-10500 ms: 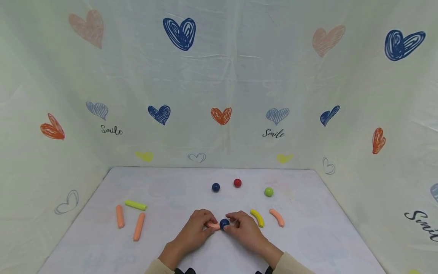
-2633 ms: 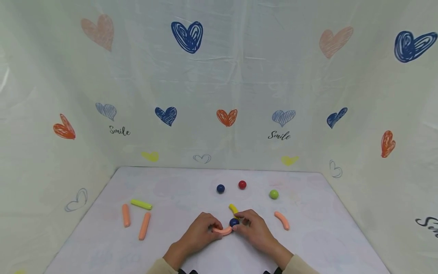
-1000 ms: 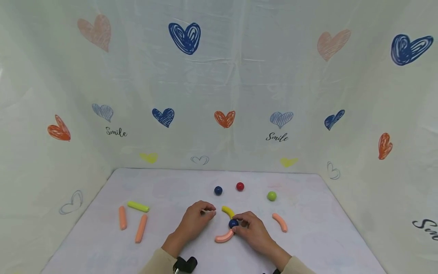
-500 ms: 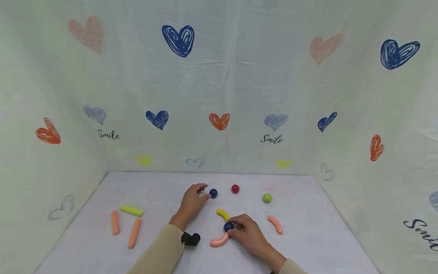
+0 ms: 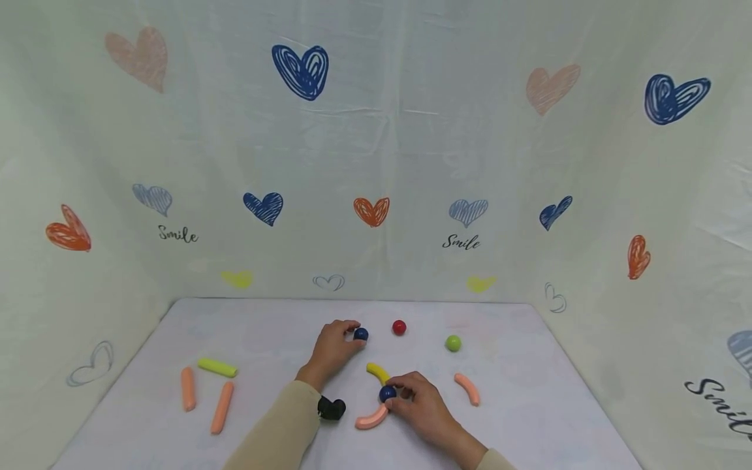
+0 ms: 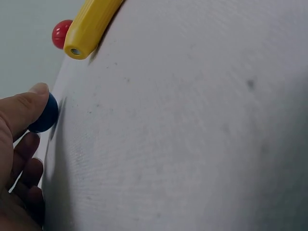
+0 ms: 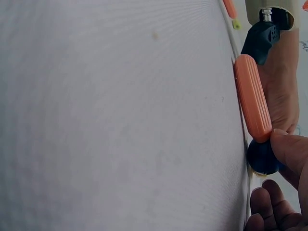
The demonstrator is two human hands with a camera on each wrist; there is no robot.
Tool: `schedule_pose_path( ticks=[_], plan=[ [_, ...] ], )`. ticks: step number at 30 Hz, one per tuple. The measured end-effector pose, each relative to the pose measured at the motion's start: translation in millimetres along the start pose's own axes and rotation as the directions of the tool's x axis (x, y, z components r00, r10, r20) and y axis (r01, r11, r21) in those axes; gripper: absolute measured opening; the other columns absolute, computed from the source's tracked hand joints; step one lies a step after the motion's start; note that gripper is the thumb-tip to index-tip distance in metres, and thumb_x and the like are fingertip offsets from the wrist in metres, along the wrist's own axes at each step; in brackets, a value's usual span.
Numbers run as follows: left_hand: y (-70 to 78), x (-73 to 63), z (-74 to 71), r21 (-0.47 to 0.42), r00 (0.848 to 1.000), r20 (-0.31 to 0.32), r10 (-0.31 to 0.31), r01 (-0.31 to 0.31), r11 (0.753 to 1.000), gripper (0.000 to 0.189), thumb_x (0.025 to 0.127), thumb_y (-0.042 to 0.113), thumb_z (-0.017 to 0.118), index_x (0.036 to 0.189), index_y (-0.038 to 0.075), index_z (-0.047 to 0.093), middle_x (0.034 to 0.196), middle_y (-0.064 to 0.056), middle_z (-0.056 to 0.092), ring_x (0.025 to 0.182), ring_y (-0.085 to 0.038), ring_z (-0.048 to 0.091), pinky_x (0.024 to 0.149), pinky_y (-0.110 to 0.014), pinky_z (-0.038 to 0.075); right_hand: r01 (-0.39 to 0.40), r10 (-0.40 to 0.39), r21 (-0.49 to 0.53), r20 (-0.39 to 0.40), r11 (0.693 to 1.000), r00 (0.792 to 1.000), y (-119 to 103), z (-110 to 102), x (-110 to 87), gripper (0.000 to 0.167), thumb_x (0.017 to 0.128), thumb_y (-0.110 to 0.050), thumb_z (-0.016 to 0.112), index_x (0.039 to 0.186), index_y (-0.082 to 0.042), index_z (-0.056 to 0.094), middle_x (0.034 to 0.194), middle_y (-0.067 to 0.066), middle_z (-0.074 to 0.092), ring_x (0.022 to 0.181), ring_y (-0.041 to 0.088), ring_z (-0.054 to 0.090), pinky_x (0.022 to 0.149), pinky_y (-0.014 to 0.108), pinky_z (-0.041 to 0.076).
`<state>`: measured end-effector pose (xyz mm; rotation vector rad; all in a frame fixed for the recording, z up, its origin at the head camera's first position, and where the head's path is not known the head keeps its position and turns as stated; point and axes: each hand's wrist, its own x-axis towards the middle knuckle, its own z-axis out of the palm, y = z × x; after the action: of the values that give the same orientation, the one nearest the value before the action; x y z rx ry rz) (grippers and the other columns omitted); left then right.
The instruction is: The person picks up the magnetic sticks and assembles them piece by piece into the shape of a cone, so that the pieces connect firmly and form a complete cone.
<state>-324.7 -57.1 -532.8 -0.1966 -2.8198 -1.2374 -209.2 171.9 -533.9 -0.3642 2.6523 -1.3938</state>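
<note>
Near the table's middle, my right hand pinches a blue ball between thumb and fingers. A yellow curved stick meets this ball on the far side, and a peach curved stick meets it on the near side. Farther back, my left hand has thumb and forefinger around a second blue ball. In the left wrist view the thumb lies over that blue ball, close to the tabletop. The yellow stick shows a small metal dot in its end there.
A red ball and a green ball lie toward the back. Another peach curved stick is at right. On the left lie a lime straight stick and two straight peach sticks, one beside the other.
The yellow stick came from the right to the near blue ball. My left hand let go of the peach curved stick, moved back and took the far blue ball. My right hand kept its ball.
</note>
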Motion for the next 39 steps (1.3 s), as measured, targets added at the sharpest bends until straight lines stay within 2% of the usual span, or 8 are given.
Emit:
schedule_pose_path(
  ticks=[4,9,14,18,25,33,39],
  plan=[
    [-1.1,-2.0,-1.7,0.040,1.000,0.011,0.001,-0.001,0.999,0.039,0.092,0.027,0.083,0.128,0.015,0.073,0.121,-0.006,0.070,0.116,-0.027,0.061,0.105,-0.049,0.050,0.001,-0.001,-0.005,0.005,1.000,1.000,-1.3,2.1,-0.1,0.034,0.094,-0.031,0.080,0.124,-0.017,0.075,0.109,-0.002,0.063,0.093,0.010,0.055,0.077,0.023,0.046],
    [-0.3,-9.5,-11.5,-0.018,0.999,0.033,0.009,-0.008,1.000,0.038,0.093,0.023,0.082,0.128,0.012,0.072,0.122,-0.006,0.069,0.114,-0.026,0.061,0.104,-0.050,0.051,0.002,-0.002,-0.003,0.009,1.000,1.000,-2.1,2.4,-0.7,0.033,0.095,-0.031,0.080,0.124,-0.018,0.075,0.110,-0.002,0.063,0.094,0.010,0.055,0.077,0.023,0.046],
    [-2.5,-22.2,-17.0,-0.042,0.999,0.049,0.005,-0.003,0.999,0.034,0.093,0.021,0.082,0.125,0.015,0.073,0.118,-0.004,0.070,0.112,-0.025,0.063,0.103,-0.051,0.052,0.015,-0.015,0.001,0.005,1.000,1.000,-1.6,0.2,-2.0,0.033,0.095,-0.030,0.080,0.124,-0.017,0.075,0.110,-0.002,0.063,0.093,0.009,0.056,0.077,0.022,0.047],
    [-2.7,-35.1,-18.1,-0.043,0.998,0.060,0.001,0.001,0.999,0.034,0.092,0.020,0.083,0.124,0.016,0.073,0.117,-0.002,0.071,0.111,-0.024,0.063,0.101,-0.052,0.052,-0.003,0.003,0.002,-0.001,1.000,1.000,-1.8,-1.3,-2.7,0.032,0.094,-0.030,0.081,0.123,-0.018,0.076,0.109,-0.002,0.063,0.093,0.010,0.055,0.076,0.022,0.046],
    [-0.2,-50.9,-18.3,-0.001,0.993,0.103,0.056,-0.057,0.998,0.034,0.091,0.020,0.083,0.123,0.014,0.074,0.110,0.001,0.072,0.101,-0.018,0.059,0.093,-0.047,0.052,-0.040,0.040,-0.002,-0.007,0.999,0.999,-3.8,-1.8,-2.3,0.032,0.093,-0.029,0.082,0.123,-0.019,0.074,0.106,-0.001,0.061,0.092,0.014,0.054,0.073,0.023,0.045],
    [1.3,-58.4,-15.3,0.042,0.992,0.108,0.069,-0.074,0.996,0.033,0.090,0.020,0.084,0.121,0.015,0.074,0.109,0.002,0.071,0.102,-0.017,0.058,0.095,-0.048,0.053,-0.054,0.054,0.002,-0.007,0.999,0.999,-5.7,-0.6,-1.3,0.034,0.092,-0.028,0.082,0.123,-0.017,0.074,0.106,-0.001,0.061,0.093,0.015,0.054,0.074,0.023,0.045],
    [3.0,-59.8,-13.6,0.055,0.992,0.110,0.054,-0.060,0.997,0.033,0.090,0.022,0.085,0.120,0.018,0.074,0.109,0.002,0.070,0.103,-0.018,0.057,0.093,-0.047,0.052,-0.054,0.054,0.004,-0.006,0.999,0.998,-5.1,0.2,0.5,0.034,0.092,-0.028,0.083,0.123,-0.017,0.074,0.106,-0.001,0.062,0.094,0.016,0.054,0.074,0.024,0.045]
  ],
)
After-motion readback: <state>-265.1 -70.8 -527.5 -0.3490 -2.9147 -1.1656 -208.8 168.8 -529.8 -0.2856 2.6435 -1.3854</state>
